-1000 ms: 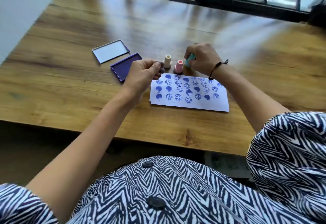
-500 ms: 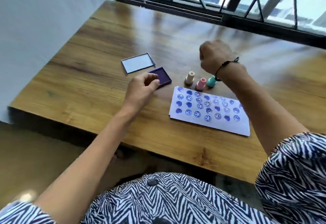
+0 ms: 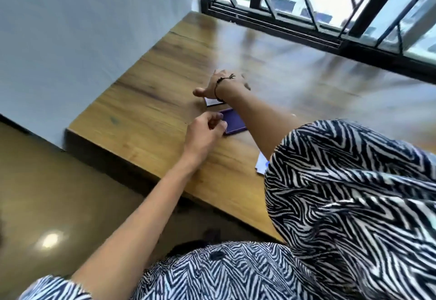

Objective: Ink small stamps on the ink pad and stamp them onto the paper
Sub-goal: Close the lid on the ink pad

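The purple ink pad [image 3: 233, 121] lies open on the wooden table [image 3: 153, 110]. My left hand [image 3: 205, 132] has its fingers curled against the pad's left edge, thumb and fingertips pinching it. My right hand [image 3: 223, 84] reaches across to the left and hovers with fingers spread over the pad's white lid [image 3: 212, 103], which lies just beyond the pad and is mostly covered. Only a corner of the stamped paper [image 3: 260, 164] shows beside my right sleeve. The small stamps are hidden behind my right arm.
A pale wall [image 3: 82, 40] borders the table on the left. A barred window [image 3: 318, 4] runs along the far edge. The near table edge drops to a brown floor [image 3: 59, 193]. My striped sleeve [image 3: 342, 193] blocks the right part of the view.
The view swung left. My right hand left the stamps and crossed over to the lid. My left hand stayed at the ink pad's edge. The stamps and most of the paper went out of sight.
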A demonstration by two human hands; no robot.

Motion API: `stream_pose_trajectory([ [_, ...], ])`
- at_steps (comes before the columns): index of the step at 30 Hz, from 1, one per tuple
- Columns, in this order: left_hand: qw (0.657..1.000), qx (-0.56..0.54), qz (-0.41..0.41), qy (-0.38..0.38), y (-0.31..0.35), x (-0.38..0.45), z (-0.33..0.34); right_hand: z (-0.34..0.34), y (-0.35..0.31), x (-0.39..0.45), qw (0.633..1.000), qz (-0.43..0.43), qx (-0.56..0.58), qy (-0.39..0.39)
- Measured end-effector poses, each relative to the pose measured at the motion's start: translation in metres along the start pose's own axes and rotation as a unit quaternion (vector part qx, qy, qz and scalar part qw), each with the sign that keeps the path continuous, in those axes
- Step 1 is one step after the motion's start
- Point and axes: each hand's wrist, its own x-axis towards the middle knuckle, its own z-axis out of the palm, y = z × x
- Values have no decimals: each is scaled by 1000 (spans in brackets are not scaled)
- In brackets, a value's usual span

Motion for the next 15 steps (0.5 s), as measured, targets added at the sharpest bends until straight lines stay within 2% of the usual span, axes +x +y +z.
stream_pose_trajectory([
  [4, 1000, -16, -9, 17, 1, 5, -6, -3, -7, 1, 999, -34, -11, 28],
  [6, 1000, -12, 3, 28, 1, 9, -9, -11, 2, -7, 994, -66, 83, 15],
  [7, 999, -14, 9, 38, 1, 10, -10, -15, 9, -11, 979, -91, 185, -9],
  [8, 998, -18, 13, 50, 1, 12, -11, -19, 15, -17, 944, -105, 310, -35],
  [10, 996, -32, 28, 74, 6, 14, -11, -22, 28, -34, 864, -102, 492, -29],
  [12, 992, -31, 72, 99, 16, 15, -9, -20, 43, -49, 818, -96, 567, -5],
  [15, 971, 50, 190, 137, 32, 15, -4, -15, 63, -66, 773, -96, 626, 35],
])
